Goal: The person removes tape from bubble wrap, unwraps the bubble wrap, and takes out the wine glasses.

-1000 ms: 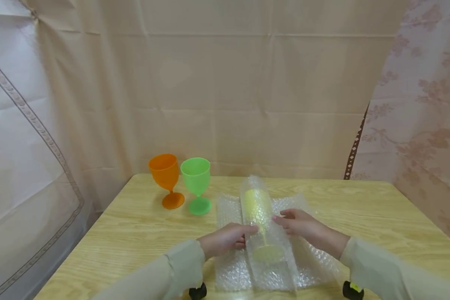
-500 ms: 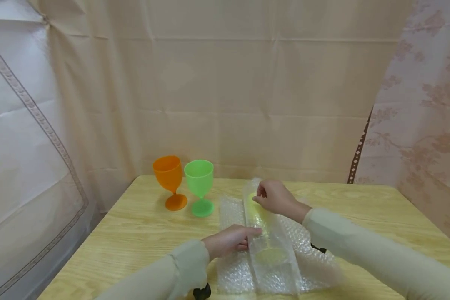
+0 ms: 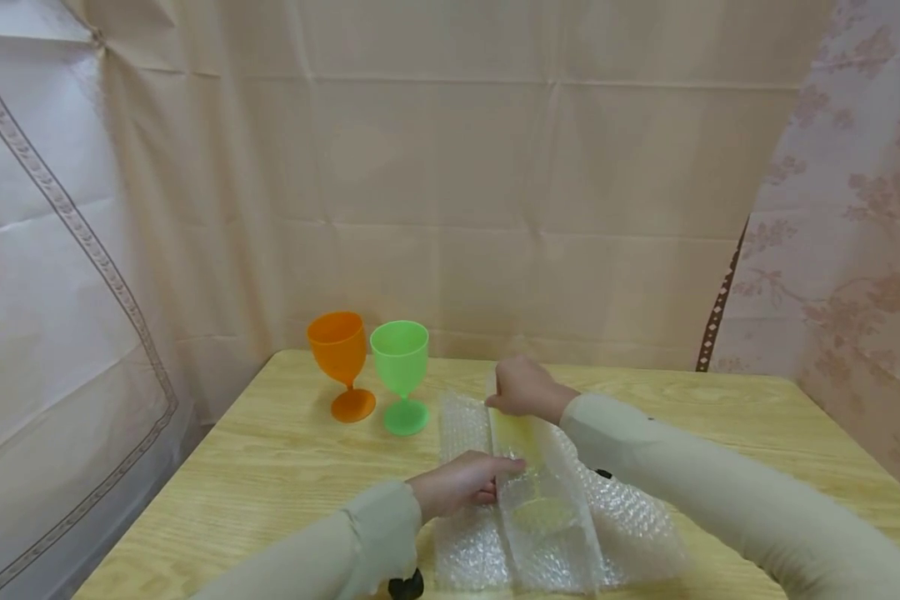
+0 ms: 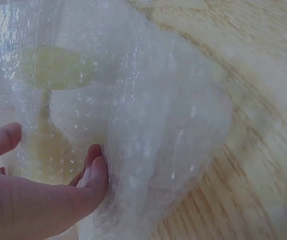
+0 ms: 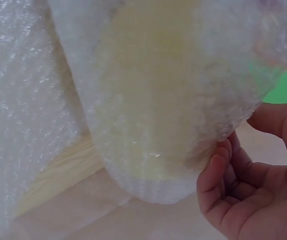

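A yellow goblet [image 3: 543,512] lies on its side inside a sleeve of bubble wrap [image 3: 468,546], its foot toward me. My left hand [image 3: 453,483] grips the wrapped goblet by the stem, thumb on top and fingers curled at its left side. At the far end, my right hand [image 3: 528,389] pinches the wrap's edge beside the bowl. In the right wrist view, the right fingers [image 5: 218,172] bunch the plastic near the goblet's rim. The left wrist view has the goblet's foot [image 4: 56,67] showing through the plastic.
An orange goblet [image 3: 337,354] and a green goblet [image 3: 401,367] stand upright at the back left of the wooden table [image 3: 270,492]. More bubble wrap [image 3: 633,533] spreads flat to the right, under the right sleeve. A beige curtain [image 3: 457,183] hangs behind the table.
My right hand has left the wrapped goblet's right side and moved up and left to its far end, where it pinches the wrap. The left hand keeps its grip in place.
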Demonstrator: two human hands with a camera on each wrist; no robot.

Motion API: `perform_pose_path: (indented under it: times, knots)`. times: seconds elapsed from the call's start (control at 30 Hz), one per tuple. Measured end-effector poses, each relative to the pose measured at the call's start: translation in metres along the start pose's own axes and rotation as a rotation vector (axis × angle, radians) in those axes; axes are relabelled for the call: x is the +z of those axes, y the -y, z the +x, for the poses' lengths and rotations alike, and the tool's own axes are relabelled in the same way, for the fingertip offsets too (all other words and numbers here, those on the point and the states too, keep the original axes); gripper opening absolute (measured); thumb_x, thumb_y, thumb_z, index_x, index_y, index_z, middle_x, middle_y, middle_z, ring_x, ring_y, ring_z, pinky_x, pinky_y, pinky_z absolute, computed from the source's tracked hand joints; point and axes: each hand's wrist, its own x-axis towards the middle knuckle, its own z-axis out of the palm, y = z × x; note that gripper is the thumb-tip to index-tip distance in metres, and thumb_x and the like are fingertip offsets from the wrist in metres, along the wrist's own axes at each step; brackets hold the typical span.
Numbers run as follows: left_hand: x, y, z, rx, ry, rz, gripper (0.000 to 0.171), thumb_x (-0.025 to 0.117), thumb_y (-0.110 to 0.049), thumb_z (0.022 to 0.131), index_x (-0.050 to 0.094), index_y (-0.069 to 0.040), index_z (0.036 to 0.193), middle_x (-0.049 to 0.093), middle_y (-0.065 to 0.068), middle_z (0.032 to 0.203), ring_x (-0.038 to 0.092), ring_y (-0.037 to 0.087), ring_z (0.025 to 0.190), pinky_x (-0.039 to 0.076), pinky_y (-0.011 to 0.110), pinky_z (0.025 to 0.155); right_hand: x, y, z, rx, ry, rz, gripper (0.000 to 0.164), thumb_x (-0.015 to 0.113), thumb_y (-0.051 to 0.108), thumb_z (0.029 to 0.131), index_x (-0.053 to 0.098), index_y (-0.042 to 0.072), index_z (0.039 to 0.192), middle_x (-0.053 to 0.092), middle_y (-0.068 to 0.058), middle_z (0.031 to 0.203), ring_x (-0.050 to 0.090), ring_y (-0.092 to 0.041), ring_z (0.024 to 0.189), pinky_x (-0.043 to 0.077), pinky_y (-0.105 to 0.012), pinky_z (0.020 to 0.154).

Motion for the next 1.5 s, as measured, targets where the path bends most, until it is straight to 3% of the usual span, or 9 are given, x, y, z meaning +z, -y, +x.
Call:
perform_pose_path:
  times: [0.27, 0.5, 0.67, 1.07, 1.37, 1.5]
  knots:
    - [0.002, 0.001, 0.000, 0.007, -0.003, 0.001, 0.035, 0.061, -0.030, 0.091, 0.064, -0.001, 0.109, 0.064, -0.001, 0.094, 0.059, 0.009, 0.084, 0.053, 0.030, 0.091, 0.000, 0.007, 0.001, 0.093, 0.045, -0.049, 0.028, 0.075, 0.021, 0.079, 0.056, 0.006, 0.064, 0.056, -0.005, 0.068, 0.049, -0.017, 0.058, 0.043, -0.029, 0.047]
    - [0.000, 0.001, 0.000, 0.007, 0.000, 0.002, 0.036, 0.061, -0.029, 0.091, 0.062, 0.000, 0.112, 0.066, 0.005, 0.106, 0.061, 0.012, 0.092, 0.052, 0.034, 0.096, 0.000, 0.011, 0.001, 0.133, 0.071, -0.025, 0.031, 0.070, 0.011, 0.079, 0.047, 0.010, 0.059, 0.048, -0.001, 0.062, 0.041, -0.012, 0.050, 0.032, -0.022, 0.040]
    - [-0.001, 0.000, -0.001, 0.015, 0.018, 0.009, 0.037, 0.060, -0.029, 0.092, 0.062, 0.001, 0.113, 0.066, 0.007, 0.111, 0.061, 0.014, 0.096, 0.049, 0.038, 0.101, -0.001, 0.009, 0.001, 0.121, 0.052, -0.022, 0.027, 0.066, 0.006, 0.074, 0.044, 0.010, 0.059, 0.045, -0.001, 0.062, 0.039, -0.013, 0.049, 0.030, -0.022, 0.040]
    - [-0.002, -0.001, -0.002, -0.003, 0.020, 0.020, 0.037, 0.059, -0.031, 0.092, 0.063, 0.000, 0.113, 0.067, 0.007, 0.111, 0.060, 0.013, 0.096, 0.048, 0.038, 0.101, -0.007, 0.004, 0.004, 0.048, 0.058, -0.060, 0.022, 0.072, 0.011, 0.072, 0.052, 0.004, 0.067, 0.043, -0.002, 0.065, 0.038, -0.016, 0.060, 0.033, -0.025, 0.049]
    - [-0.002, 0.000, -0.003, 0.009, 0.014, 0.007, 0.036, 0.057, -0.030, 0.093, 0.062, 0.000, 0.113, 0.067, 0.007, 0.109, 0.062, 0.013, 0.093, 0.051, 0.035, 0.097, -0.014, -0.004, 0.006, 0.013, 0.032, -0.040, 0.031, 0.074, 0.011, 0.065, 0.045, 0.009, 0.053, 0.036, 0.001, 0.062, 0.034, -0.016, 0.062, 0.033, -0.024, 0.052]
    - [-0.001, 0.001, -0.001, 0.010, 0.005, 0.004, 0.034, 0.058, -0.029, 0.092, 0.063, -0.001, 0.111, 0.068, 0.006, 0.104, 0.061, 0.011, 0.088, 0.052, 0.033, 0.094, -0.014, -0.010, 0.008, 0.000, 0.027, 0.012, 0.023, 0.076, 0.010, 0.063, 0.055, 0.004, 0.052, 0.042, -0.001, 0.062, 0.039, -0.015, 0.062, 0.035, -0.023, 0.054]
